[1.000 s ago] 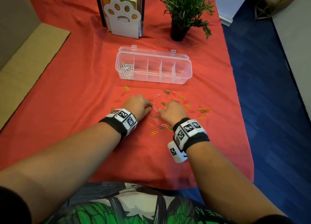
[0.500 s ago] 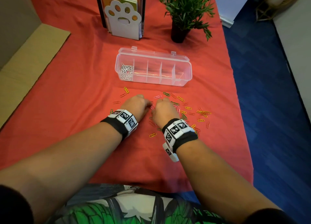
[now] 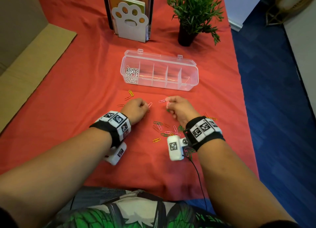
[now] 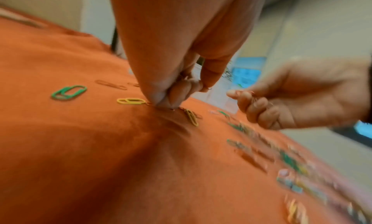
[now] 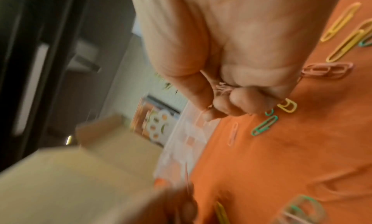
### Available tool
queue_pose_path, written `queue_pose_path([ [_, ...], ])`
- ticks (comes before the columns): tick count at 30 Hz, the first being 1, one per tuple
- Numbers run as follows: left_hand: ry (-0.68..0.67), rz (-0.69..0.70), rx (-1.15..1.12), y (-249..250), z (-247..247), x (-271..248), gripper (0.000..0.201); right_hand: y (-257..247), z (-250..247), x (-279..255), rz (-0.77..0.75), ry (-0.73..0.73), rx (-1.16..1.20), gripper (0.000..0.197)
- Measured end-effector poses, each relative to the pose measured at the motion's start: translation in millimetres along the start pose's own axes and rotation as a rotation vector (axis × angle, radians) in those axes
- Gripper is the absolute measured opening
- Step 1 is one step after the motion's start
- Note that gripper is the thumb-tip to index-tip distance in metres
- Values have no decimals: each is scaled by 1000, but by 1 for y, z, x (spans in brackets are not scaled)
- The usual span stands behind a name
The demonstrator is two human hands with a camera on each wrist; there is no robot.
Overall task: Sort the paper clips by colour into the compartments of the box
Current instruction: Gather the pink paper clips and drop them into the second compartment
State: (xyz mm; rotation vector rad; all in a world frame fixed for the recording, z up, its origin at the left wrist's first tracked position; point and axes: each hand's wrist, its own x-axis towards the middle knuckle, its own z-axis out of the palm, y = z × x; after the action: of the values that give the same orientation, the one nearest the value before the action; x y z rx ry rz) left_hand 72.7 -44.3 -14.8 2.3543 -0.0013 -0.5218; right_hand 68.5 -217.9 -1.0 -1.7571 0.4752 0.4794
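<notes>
A clear compartment box lies open on the red cloth, with white clips in its leftmost compartment and one pink clip in its rightmost. Coloured clips lie scattered in front of it: pink, green, yellow and red ones. My left hand is curled near the cloth and pinches a pink clip. Just to its right, my right hand holds a small bunch of pink clips in its curled fingers. In the left wrist view the left hand's fingertips touch the cloth.
A paw-shaped white file holder and a potted plant stand behind the box. Cardboard lies along the left. The table's right edge drops to blue floor. Yellow clips lie right of my right wrist.
My right hand has lifted off the cloth and shifted forward and right with pink clips in it. My left hand stays in place, now with a pink clip showing at its fingertips.
</notes>
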Motion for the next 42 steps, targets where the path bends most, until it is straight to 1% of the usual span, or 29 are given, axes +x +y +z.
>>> queue_pose_path([
  [2, -62, -111, -291, -2, -2, 0, 15, -6, -7, 1, 56, -50, 316, 27],
  [4, -85, -185, -513, -6, -5, -2, 23, -12, -12, 2, 110, -82, 549, 23],
  [5, -92, -208, -577, -8, -6, -4, 25, -13, -12, 4, 132, -83, 607, 20],
  [6, -96, -222, -618, -9, -8, -5, 26, -15, -10, 6, 144, -77, 600, 18],
  [7, -100, -226, -653, -9, -9, -7, 26, -15, -7, 10, 139, -51, 502, 17],
  [8, -99, -224, -683, -10, -10, -9, 26, -16, -2, 14, 111, -19, 309, 17],
  [9, -98, -220, -712, -11, -11, -10, 25, -17, 3, 19, 59, 15, 38, 17],
  [11, -104, -212, -772, -12, -13, -12, 25, -18, 13, 26, -97, 67, -523, 15],
  [12, -111, -212, -803, -13, -14, -13, 25, -15, 16, 29, -156, 82, -722, 19],
  [13, -120, -214, -834, -14, -15, -14, 27, -13, 19, 31, -196, 86, -851, 25],
  [15, -140, -217, -880, -16, -16, -15, 27, -7, 22, 30, -245, 82, -992, 34],
  [17, -165, -227, -908, -15, -17, -18, 24, -4, 26, 27, -291, 79, -1098, 38],
  [20, -220, -290, -974, -12, -19, -21, 26, -1, 32, 16, -376, 141, -1257, 31],
  [22, -288, -322, -1040, -8, -21, -24, 29, 1, 31, 13, -415, 163, -1304, 29],
  [24, -341, -346, -1112, -3, -23, -26, 29, 1, 25, 15, -374, 125, -1193, 27],
  [26, -386, -373, -1201, 3, -24, -29, 23, -4, 17, 16, -243, 51, -927, 19],
  [27, -413, -388, -1245, 7, -24, -29, 19, -6, 11, 16, -168, 11, -733, 14],
  [28, -435, -405, -1272, 11, -23, -29, 17, -7, 5, 12, -83, -29, -464, 13],
  [29, -448, -430, -1271, 14, -19, -29, 18, -7, 0, 6, 3, -46, -142, 17],
  [30, -444, -451, -1226, 18, -14, -29, 22, -5, -7, -1, 75, -57, 154, 20],
  [31, -406, -449, -1121, 19, -5, -27, 26, -3, -15, -8, 116, -90, 378, 19],
  [32, -346, -397, -958, 22, 3, -25, 26, 1, -22, -14, 136, -128, 521, 19],
  [33, -278, -299, -755, 23, 11, -24, 23, 6, -28, -18, 150, -161, 614, 20],
  [34, -230, -169, -544, 23, 18, -23, 15, 10, -33, -20, 167, -178, 665, 21],
  [35, -218, -21, -336, 23, 22, -23, 8, 14, -36, -23, 182, -179, 694, 23],
  [36, -230, 109, -131, 24, 25, -23, 11, 17, -38, -24, 193, -165, 694, 25],
  [38, -219, 283, 222, 25, 28, -25, 21, 23, -40, -27, 188, -116, 622, 23],
  [40, -174, 373, 392, 26, 30, -26, 23, 30, -36, -30, 150, -65, 496, 20],
  [42, -167, 410, 442, 21, 34, -26, 19, 35, -29, -30, 108, -30, 285, 22],
])
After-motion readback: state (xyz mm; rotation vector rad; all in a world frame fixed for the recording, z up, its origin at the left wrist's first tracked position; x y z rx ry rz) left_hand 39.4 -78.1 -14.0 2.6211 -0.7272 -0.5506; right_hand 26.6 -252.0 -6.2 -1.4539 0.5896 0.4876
